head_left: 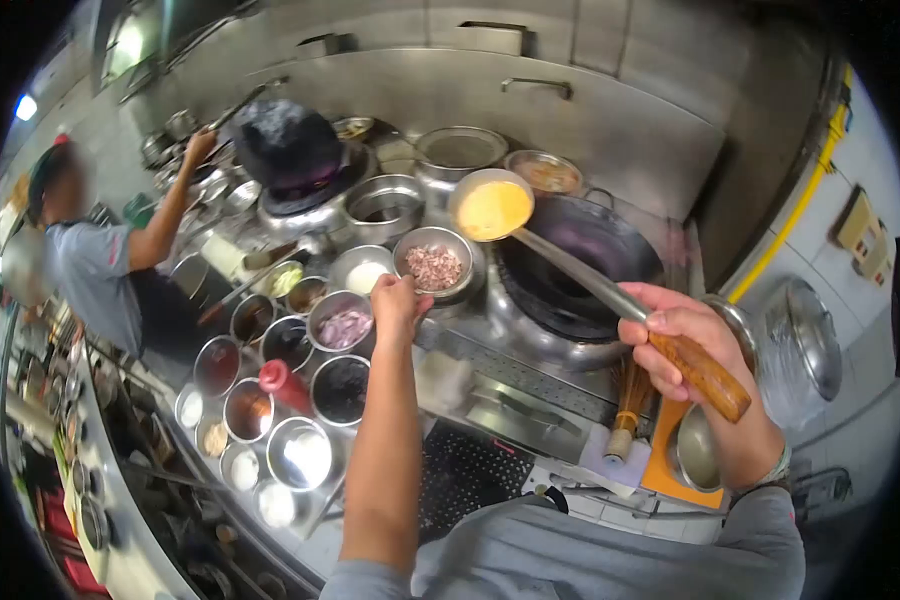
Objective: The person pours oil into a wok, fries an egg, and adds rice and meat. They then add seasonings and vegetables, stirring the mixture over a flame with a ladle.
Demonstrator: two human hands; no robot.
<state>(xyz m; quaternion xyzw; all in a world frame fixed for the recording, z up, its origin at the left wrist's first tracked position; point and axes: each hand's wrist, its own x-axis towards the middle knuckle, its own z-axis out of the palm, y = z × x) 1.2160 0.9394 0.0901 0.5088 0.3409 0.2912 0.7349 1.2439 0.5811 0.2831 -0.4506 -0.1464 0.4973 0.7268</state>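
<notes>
My right hand (695, 345) is wrapped round the wooden handle of a ladle (580, 270). Yellow liquid, like beaten egg (494, 210), fills the ladle's bowl, which is held over the left rim of a dark wok (578, 262). With closed fingers, my left hand (400, 303) grips the near rim of a metal bowl (406, 246) of chopped pinkish-brown pieces (435, 267). That bowl appears to be over a larger metal pot. Beside my left wrist is a bowl of sliced purple onion (345, 328).
Several seasoning containers (300, 453) and a red squeeze bottle (284, 382) crowd the left side. A co-worker (95, 240) tilts another wok (285, 145) at the far left. A bamboo brush (630, 405) lies near an orange board (660, 455) at right. A faucet (538, 86) juts from the back wall.
</notes>
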